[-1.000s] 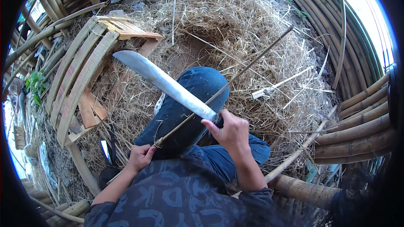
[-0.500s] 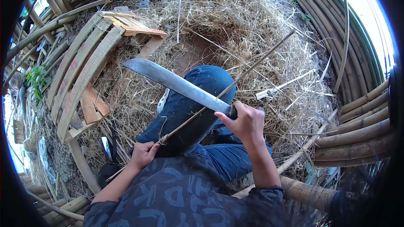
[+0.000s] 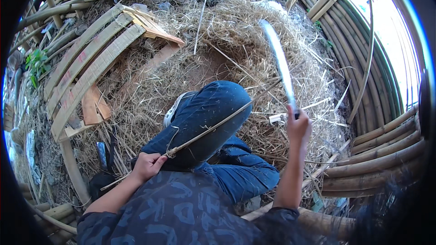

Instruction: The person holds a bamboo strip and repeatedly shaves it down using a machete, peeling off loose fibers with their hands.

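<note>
My left hand (image 3: 149, 165) is closed around the near end of a long thin bamboo stick (image 3: 210, 129). The stick slants across my raised knee in blue jeans and points to the far right. In my right hand (image 3: 298, 128) is the dark handle of a machete (image 3: 279, 59), off to the right of the knee. Its long pale blade stands away from me, slightly blurred, and seems to cross in front of the stick's far part. A loose strand of fibre hangs by the stick near my left hand.
Dry shavings (image 3: 236, 11) cover the ground all round. A slatted wooden crate (image 3: 86, 77) lies tilted at the left. Stacked bamboo poles (image 3: 377, 154) line the right side, and a pale split piece (image 3: 278, 118) lies near my right hand.
My right hand has moved right and a little up, swinging the machete from lying across the stick to pointing away from me. My left hand still grips the stick.
</note>
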Demonstrator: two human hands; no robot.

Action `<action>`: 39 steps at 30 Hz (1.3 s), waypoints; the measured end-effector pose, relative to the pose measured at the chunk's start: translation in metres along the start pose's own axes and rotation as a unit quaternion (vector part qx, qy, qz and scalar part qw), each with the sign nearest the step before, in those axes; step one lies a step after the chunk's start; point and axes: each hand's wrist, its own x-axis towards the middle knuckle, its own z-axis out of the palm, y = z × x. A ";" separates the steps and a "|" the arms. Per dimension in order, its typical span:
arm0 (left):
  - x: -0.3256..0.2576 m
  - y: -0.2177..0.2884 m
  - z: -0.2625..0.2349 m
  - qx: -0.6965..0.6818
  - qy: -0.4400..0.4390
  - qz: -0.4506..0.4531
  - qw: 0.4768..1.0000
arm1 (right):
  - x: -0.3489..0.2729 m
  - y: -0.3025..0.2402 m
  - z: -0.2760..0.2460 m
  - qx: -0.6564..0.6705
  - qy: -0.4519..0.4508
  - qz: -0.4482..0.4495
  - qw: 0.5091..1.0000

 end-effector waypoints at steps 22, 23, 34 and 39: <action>0.004 -0.006 0.006 0.026 0.011 0.028 0.999 | -0.058 -0.062 0.031 0.088 -0.055 -0.253 0.962; 0.004 -0.005 0.006 0.031 0.005 0.023 0.999 | -0.056 -0.059 0.034 0.076 -0.045 -0.266 0.960; 0.003 -0.002 0.004 0.011 0.000 -0.006 1.000 | -0.042 -0.060 0.032 0.049 -0.011 -0.299 0.953; 0.003 0.006 0.002 -0.006 0.007 -0.006 1.000 | -0.010 -0.044 0.021 0.011 -0.048 -0.152 0.987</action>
